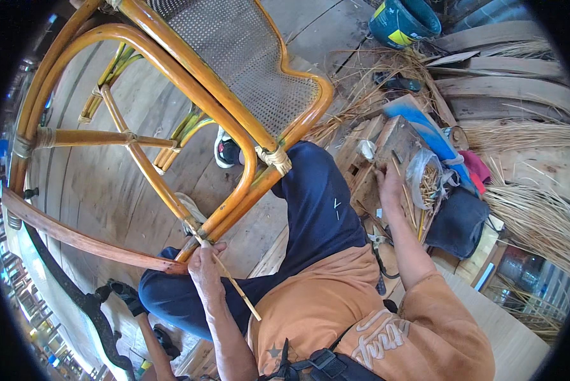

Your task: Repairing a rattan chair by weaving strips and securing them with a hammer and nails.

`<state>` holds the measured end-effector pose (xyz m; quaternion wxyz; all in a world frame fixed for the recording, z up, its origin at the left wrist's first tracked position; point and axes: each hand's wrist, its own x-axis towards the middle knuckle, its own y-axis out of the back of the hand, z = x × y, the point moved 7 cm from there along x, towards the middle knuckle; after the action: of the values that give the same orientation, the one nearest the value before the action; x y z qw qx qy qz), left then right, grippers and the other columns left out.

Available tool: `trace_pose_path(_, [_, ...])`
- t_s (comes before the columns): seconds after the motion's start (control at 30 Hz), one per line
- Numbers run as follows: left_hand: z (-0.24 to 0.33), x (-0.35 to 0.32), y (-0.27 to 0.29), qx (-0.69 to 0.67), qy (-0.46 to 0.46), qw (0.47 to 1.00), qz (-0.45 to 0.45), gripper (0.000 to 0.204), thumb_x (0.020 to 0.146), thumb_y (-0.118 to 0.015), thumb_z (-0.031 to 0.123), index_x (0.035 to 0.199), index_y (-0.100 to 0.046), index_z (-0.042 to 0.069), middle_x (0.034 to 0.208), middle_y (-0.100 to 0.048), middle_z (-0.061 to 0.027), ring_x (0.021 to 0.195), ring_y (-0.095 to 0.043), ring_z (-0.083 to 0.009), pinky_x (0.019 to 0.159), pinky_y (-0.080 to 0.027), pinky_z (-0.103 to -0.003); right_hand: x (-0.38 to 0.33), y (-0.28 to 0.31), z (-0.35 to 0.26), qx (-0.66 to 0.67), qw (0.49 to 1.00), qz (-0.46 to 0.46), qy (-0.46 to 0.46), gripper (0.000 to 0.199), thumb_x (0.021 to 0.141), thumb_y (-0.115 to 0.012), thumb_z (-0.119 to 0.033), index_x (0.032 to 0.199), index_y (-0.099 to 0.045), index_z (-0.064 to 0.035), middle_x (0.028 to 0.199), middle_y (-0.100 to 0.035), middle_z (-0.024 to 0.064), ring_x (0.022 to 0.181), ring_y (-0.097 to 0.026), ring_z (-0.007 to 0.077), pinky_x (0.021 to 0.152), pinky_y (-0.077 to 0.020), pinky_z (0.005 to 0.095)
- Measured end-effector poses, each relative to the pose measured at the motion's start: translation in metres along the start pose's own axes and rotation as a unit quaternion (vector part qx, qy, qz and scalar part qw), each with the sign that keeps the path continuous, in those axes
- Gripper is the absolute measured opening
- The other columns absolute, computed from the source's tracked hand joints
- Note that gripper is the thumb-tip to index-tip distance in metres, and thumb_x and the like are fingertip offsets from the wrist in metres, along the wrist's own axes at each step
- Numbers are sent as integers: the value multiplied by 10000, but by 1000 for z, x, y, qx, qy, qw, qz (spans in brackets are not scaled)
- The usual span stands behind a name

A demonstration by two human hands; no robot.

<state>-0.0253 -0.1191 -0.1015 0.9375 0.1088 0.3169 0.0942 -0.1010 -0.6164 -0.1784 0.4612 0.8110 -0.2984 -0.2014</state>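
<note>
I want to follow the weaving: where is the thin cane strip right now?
In the head view, lower centre-left: the thin cane strip is pinched in the left hand at the rattan chair leg joint, its free end slanting down toward the orange shirt.

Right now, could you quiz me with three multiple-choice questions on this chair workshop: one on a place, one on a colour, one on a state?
1. Where does the right hand rest?
A. on the wooden box of tools
B. on the bucket
C. on the chair seat

2. What colour is the person's shirt?
A. green
B. orange
C. white

3. How is the left hand?
A. open and empty
B. closed on a thin cane strip at the rattan chair frame
C. out of sight

Answers: 1 A, the hand lies on the box; 2 B, the shirt is orange; 3 B, its fingers pinch the strip.
</note>
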Motion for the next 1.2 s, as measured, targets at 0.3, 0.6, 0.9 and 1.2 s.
trace_pose_path(0.3, [-1,0,2,-17,-3,1000,3,317,913,-491,239,699,-546,13,787,-661,-148,770,-589,-169,799,-434,-292,-14,47,-60,392,913,-20,-109,186,893,-532,-69,1069,-562,-16,814,-581,5,676,-552,88,626,-456,223])
trace_pose_path(0.6, [1,0,3,4,-6,1000,9,336,922,-490,266,696,-537,21,789,-663,-148,776,-583,-169,805,-425,-301,26,45,-40,363,929,-13,-70,233,898,-532,-119,1102,-578,-17,765,-589,0,665,-553,54,583,-454,200])
trace_pose_path(0.9, [-2,1,2,12,1,1000,10,349,932,-483,270,685,-534,28,795,-667,-130,768,-563,-144,780,-414,-289,34,8,-25,58,976,37,207,167,902,-536,-128,1005,-618,-25,779,-609,-8,593,-550,77,553,-454,214])
trace_pose_path(1.2, [-2,2,4,23,2,1000,9,348,935,-482,266,680,-539,37,778,-664,-112,751,-535,-123,758,-401,-269,41,0,-4,304,948,-77,-54,183,912,-541,-178,972,-607,-19,787,-636,30,607,-572,93,531,-442,213])
